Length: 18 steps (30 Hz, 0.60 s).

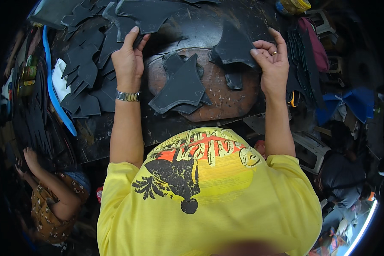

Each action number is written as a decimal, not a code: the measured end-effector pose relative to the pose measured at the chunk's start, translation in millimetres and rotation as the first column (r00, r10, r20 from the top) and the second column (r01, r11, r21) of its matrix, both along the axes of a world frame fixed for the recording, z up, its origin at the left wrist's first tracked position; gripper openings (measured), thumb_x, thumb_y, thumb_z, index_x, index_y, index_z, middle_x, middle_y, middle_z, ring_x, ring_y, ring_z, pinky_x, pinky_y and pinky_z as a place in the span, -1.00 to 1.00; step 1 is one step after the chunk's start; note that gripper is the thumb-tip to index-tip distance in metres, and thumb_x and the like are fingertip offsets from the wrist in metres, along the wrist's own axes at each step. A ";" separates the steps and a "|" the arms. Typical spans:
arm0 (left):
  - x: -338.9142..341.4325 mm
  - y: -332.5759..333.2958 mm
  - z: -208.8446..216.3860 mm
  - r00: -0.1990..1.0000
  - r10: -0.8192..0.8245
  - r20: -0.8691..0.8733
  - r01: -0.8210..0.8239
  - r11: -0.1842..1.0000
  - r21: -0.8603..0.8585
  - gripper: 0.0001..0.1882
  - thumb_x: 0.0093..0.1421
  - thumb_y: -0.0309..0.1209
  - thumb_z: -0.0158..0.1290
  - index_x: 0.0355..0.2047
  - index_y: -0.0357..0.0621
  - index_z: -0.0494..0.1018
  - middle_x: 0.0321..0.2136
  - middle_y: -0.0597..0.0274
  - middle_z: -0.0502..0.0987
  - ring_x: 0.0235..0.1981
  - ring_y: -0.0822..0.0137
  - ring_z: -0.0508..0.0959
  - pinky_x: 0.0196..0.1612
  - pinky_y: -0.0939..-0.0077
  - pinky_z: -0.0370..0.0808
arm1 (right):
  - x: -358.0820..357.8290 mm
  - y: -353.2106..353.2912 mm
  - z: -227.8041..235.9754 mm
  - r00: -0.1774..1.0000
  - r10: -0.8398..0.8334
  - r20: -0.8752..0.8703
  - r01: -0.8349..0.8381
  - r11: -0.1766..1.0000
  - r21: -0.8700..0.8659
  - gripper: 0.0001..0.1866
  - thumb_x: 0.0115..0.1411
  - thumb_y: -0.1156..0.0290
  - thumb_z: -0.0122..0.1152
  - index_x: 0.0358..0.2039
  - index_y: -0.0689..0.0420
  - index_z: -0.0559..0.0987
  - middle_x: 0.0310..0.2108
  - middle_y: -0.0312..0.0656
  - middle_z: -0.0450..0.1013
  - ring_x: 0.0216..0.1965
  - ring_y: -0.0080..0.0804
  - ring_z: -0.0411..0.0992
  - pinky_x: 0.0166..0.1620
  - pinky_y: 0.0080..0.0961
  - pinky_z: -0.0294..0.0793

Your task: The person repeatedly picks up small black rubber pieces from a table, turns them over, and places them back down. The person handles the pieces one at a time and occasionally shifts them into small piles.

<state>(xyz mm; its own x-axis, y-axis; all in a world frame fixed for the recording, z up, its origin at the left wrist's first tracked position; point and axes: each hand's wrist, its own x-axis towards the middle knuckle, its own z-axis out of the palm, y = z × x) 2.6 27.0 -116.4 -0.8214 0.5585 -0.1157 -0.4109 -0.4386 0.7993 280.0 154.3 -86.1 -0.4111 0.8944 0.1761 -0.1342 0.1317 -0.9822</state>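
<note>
My right hand [272, 59] pinches the right corner of a black leather-like cut piece [234, 45], its forefinger raised. The piece is held over the round brown board [239, 102], above a small dark strip [234, 81]. My left hand [131, 55], with a metal watch at the wrist, is closed on a dark edge beside a large black cut piece [147, 16]; which piece that edge belongs to is hard to tell. Between the hands, a small stack of black cut pieces [179, 87] lies on the board, overlapping at angles.
Many black cut pieces [79, 64] overlap at left, beside a blue curved strip [51, 81]. More stand stacked [301, 64] at right. A yellow-lidded jar [292, 6] is at the far right. Another person [53, 200] works at lower left, and someone else [343, 175] is at lower right.
</note>
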 end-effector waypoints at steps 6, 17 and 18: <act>-4.7 -2.6 3.6 0.999 0.038 0.007 -0.038 0.999 0.009 -0.88 0.14 -0.58 0.14 -0.36 -0.47 0.51 -0.30 0.03 0.56 -0.27 0.23 0.59 -0.14 0.29 0.64 | 12.6 13.1 -3.6 0.979 -0.116 -0.165 0.066 0.958 -0.280 -0.29 0.04 0.75 0.20 0.20 0.15 0.21 -0.17 -0.13 0.38 -0.16 -0.46 0.42 -0.06 -0.56 0.48; -4.1 -1.8 0.0 1.000 0.006 -0.002 -0.006 1.000 0.004 -0.89 0.15 -0.59 0.13 -0.32 -0.43 0.51 -0.27 0.03 0.56 -0.24 0.22 0.59 -0.14 0.26 0.65 | 16.3 13.4 -16.5 0.981 -0.082 -0.175 0.008 0.922 -0.388 -0.29 -0.01 0.77 0.22 0.17 0.13 0.25 -0.24 -0.23 0.31 -0.20 -0.49 0.40 -0.08 -0.62 0.44; -4.3 -1.7 -0.2 1.000 0.005 0.000 -0.005 1.000 -0.002 -0.88 0.15 -0.59 0.13 -0.32 -0.43 0.51 -0.27 0.04 0.56 -0.24 0.22 0.59 -0.14 0.27 0.65 | 16.3 12.3 -17.7 0.985 -0.080 -0.156 0.014 0.923 -0.385 -0.28 -0.02 0.77 0.23 0.17 0.14 0.26 -0.25 -0.25 0.30 -0.21 -0.51 0.39 -0.09 -0.63 0.43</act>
<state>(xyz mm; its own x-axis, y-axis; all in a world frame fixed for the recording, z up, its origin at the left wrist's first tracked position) -1.7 25.3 -116.6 -0.8239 0.5545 -0.1170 -0.4092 -0.4393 0.7997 296.3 166.7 -103.8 -0.3616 0.9245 -0.1204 -0.3019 -0.2383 -0.9231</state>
